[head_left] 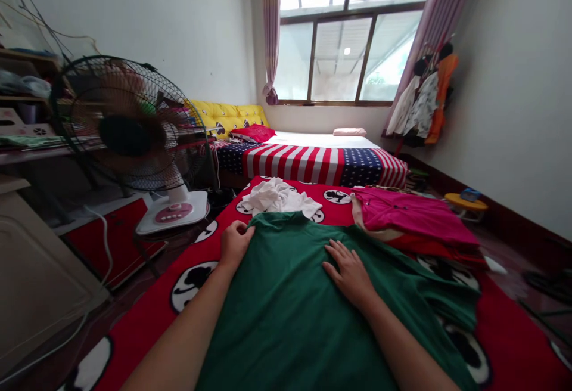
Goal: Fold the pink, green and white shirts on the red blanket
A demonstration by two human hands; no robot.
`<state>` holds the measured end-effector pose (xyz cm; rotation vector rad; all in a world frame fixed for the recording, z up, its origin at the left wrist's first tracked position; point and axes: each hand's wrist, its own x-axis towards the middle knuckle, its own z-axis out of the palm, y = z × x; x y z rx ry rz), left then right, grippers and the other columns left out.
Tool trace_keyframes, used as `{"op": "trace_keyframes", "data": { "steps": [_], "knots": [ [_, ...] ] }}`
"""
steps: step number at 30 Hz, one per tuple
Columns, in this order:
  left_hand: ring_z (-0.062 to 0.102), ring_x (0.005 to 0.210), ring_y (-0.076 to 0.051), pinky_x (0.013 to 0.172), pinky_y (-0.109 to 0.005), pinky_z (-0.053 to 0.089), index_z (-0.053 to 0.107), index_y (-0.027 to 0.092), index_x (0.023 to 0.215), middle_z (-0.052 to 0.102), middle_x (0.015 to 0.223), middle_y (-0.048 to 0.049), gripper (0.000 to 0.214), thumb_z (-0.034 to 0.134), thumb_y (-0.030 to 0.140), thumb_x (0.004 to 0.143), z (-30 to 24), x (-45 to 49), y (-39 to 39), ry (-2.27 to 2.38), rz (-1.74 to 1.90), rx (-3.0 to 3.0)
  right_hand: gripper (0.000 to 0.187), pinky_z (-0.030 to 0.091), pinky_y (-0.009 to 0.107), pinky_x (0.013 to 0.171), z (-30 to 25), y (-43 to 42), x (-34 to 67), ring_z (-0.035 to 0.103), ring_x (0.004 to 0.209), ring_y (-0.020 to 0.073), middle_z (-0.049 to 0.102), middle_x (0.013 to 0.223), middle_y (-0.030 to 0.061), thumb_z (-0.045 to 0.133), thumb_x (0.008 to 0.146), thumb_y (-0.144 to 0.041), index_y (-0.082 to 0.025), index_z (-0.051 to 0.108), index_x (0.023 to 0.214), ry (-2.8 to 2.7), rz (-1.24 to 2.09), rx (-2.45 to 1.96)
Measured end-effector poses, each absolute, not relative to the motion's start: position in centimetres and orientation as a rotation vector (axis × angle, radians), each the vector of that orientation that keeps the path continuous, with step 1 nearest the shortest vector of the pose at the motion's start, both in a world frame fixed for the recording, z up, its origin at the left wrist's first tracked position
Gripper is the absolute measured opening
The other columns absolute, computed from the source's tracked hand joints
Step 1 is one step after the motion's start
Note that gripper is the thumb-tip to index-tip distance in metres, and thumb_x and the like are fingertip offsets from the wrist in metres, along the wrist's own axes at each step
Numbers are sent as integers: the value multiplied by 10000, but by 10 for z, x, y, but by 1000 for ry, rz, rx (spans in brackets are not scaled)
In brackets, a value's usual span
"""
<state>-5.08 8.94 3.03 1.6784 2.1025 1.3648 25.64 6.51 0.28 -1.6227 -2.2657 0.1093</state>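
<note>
A green shirt (pixel 286 307) lies spread on a red cover (pixel 152 307) with black-and-white round prints. My left hand (pixel 235 243) is closed on the shirt's upper left edge near the collar. My right hand (pixel 348 272) lies flat on the green cloth, fingers stretched out and pointing left. Just beyond the shirt's collar sits a crumpled white garment (pixel 279 197). To the right lies a pile of pink clothes (pixel 411 218).
A standing fan (pixel 129 126) with a white base (pixel 172 212) is at the left, beside cluttered shelves. A bed with a stars-and-stripes cover (pixel 313 161) stands beyond. Clothes hang at the right wall (pixel 424 102). A small yellow stool (pixel 465 203) is on the floor.
</note>
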Motion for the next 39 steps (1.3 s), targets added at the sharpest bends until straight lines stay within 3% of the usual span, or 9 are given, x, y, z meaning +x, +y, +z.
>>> {"op": "trace_keyframes", "data": {
  "steps": [4,7,12,18,23,27,30,34,39],
  "knots": [
    [635,947,-199,862,-292,470,671,219,860,687,1008,-48,130,649,295,757,47,-6,66,1610,1255,2183,471,226,480,1119,2,65,257,292,1390,228,383,1484,50,416,923,-404,-214,491,1346,-2253,120,-1612],
    [660,836,-172,803,-267,485,699,225,797,715,889,-24,110,637,316,806,49,22,54,1138,1054,2407,465,224,480,1120,3,65,259,294,1389,226,387,1482,53,423,920,-398,-213,497,1340,-2244,138,-1599],
    [630,773,-172,687,-268,485,676,192,888,687,874,-44,186,578,346,852,44,9,61,1526,1430,2094,453,223,482,1119,3,64,259,304,1384,225,405,1471,61,433,914,-401,-214,516,1319,-2226,181,-1576],
    [599,781,-214,680,-302,473,648,207,1132,658,883,-54,529,751,434,665,29,-6,67,1609,971,2127,445,223,473,1116,3,65,259,316,1378,226,416,1464,69,450,906,-403,-216,533,1301,-2202,195,-1565],
    [595,805,-185,698,-274,459,664,189,746,629,833,-34,63,676,175,686,33,11,58,1426,1007,2196,440,224,476,1114,2,65,260,318,1377,231,418,1462,73,450,907,-400,-217,536,1298,-2202,201,-1562],
    [622,811,-161,672,-237,480,643,177,748,658,905,-50,54,601,199,774,52,18,45,989,893,2071,439,227,478,1112,3,64,260,324,1373,236,426,1457,74,457,905,-403,-213,539,1292,-2201,201,-1554],
    [616,804,-181,683,-264,484,640,189,997,659,934,-57,314,690,355,737,57,19,44,1158,959,2047,440,226,481,1112,4,64,260,326,1372,238,428,1455,76,458,905,-405,-211,539,1291,-2194,202,-1552],
    [604,816,-231,684,-308,473,550,178,1257,642,966,-79,835,820,469,522,41,13,56,1612,1013,1971,438,221,488,1113,4,65,261,322,1375,240,427,1456,83,459,904,-400,-211,540,1292,-2193,219,-1542],
    [617,678,-207,607,-280,464,699,139,812,646,672,-22,339,763,340,546,28,1,68,1422,910,1630,432,228,490,1110,3,65,261,326,1373,238,431,1452,87,465,901,-399,-220,545,1285,-2191,229,-1540]
  ]
}}
